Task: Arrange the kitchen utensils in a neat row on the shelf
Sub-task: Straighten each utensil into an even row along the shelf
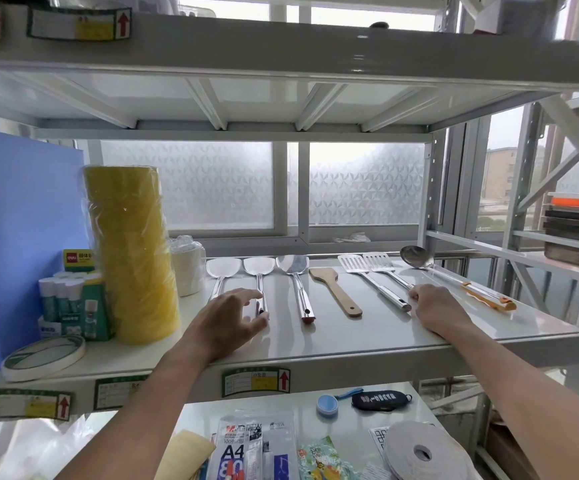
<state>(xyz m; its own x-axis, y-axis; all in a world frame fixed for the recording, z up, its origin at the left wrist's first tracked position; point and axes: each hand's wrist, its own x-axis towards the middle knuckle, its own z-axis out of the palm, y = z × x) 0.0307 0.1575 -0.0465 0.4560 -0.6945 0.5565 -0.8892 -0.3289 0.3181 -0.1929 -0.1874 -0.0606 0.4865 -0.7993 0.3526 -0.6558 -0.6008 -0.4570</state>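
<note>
Scanning from the left of the frame, I see a blue board [21, 209], glue sticks [69, 299], a ring of tape [43, 356] and a tall wrapped stack of yellow tape rolls [132, 251] on the white shelf [333, 344]. My left hand [232, 317] lies at centre with fingers spread open, covering the handle ends of the first steel spatula [222, 268] and the second steel spatula [259, 271], gripping neither. Next come a third steel spatula [296, 271] with a red tip, a wooden spatula [333, 289], and two slotted turners [360, 268], side by side, handles toward me. My right hand [437, 310] is curled over the handle of the right-hand turner; I cannot tell whether it clasps it. At far right a ladle [419, 258] with an orange handle lies angled.
</note>
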